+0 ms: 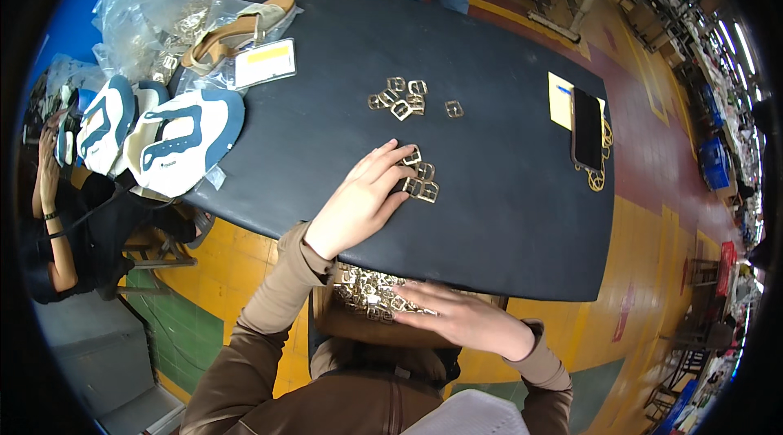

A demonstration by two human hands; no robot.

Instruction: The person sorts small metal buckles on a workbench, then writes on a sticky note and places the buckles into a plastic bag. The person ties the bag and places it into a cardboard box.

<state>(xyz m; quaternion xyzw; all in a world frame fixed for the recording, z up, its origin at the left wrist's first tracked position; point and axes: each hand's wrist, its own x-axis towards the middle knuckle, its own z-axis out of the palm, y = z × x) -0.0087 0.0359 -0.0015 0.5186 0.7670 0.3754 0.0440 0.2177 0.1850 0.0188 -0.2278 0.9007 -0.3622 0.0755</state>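
Note:
My left hand (359,200) lies over the dark table, fingers stretched out, their tips at a small cluster of metal buckles (424,189). Some of that cluster is partly covered by the fingers. Farther back sits a second loose group of buckles (400,108), with a single buckle (454,110) lying apart to its right. Below the table's near edge, my right hand (469,321) reaches over an open box (342,322) full of buckles (367,288). Its fingers are extended, and the fingertips touch or hover just above the buckles; I cannot tell which.
White and blue shoe pieces (183,141), a tan sandal (236,35), a white card (265,64) and clear plastic bags (151,3) crowd the table's left end. A phone (586,129) and yellow paper (559,101) lie at the right. A seated person (61,247) is at left; another stands behind the table.

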